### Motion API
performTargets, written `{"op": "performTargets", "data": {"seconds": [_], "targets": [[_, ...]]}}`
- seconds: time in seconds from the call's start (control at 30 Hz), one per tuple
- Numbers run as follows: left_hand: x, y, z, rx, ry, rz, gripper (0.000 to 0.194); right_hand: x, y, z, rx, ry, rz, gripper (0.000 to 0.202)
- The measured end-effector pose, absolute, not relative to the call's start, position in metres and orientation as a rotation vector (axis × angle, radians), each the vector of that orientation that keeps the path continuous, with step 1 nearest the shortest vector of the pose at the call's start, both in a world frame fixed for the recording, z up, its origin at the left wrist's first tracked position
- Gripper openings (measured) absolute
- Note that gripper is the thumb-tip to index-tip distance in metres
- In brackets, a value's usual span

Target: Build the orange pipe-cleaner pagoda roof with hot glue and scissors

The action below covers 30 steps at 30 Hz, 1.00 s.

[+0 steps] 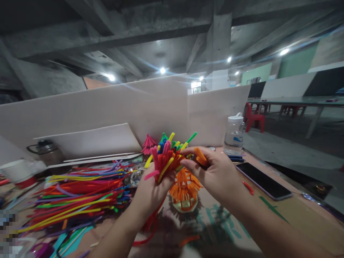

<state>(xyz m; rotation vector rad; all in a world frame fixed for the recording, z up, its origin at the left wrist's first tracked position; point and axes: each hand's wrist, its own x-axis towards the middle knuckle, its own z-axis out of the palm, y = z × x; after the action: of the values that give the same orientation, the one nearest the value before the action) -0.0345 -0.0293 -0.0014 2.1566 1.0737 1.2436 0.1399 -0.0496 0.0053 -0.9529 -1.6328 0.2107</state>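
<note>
My left hand (158,190) is closed around a bundle of short pipe cleaners (167,161) in red, pink, yellow, blue and green, held upright above the table. To its right, my right hand (212,166) has short orange pipe cleaner pieces (201,157) tucked in its fingers. Its thumb and index fingertip reach the right side of the bundle; whether they pinch a strand, I cannot tell. Beneath the hands stands an orange pipe cleaner model (185,190) with a pale yellow base, its top partly hidden. Pink (149,144) and green pointed roof shapes show behind the bundle.
Many long pipe cleaners (80,193) lie in a heap on the left. Paper cups (20,173) and a dark flask (48,152) stand beyond them. On the right are a water bottle (233,138), a phone (263,181) and a small red tool (247,187). White boards (150,107) line the back.
</note>
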Motion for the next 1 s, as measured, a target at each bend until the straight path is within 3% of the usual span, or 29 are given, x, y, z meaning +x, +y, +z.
{"op": "performTargets", "data": {"seconds": [0.27,0.43,0.6,1.0], "targets": [[-0.037,-0.027,-0.007,2.177,1.099,1.255,0.029,0.135,-0.053,-0.007,-0.781,-1.591,0.079,0.019],[-0.037,-0.028,-0.013,2.145,1.099,1.327,0.034,0.132,-0.049,-0.005,-0.804,-1.517,0.165,0.006],[-0.037,-0.028,-0.012,2.132,1.085,1.272,0.037,0.13,-0.051,-0.002,-0.779,-1.549,0.145,0.009],[-0.032,-0.028,-0.012,2.177,1.024,1.154,0.038,0.141,-0.055,0.005,-0.805,-1.753,0.488,0.013]]}}
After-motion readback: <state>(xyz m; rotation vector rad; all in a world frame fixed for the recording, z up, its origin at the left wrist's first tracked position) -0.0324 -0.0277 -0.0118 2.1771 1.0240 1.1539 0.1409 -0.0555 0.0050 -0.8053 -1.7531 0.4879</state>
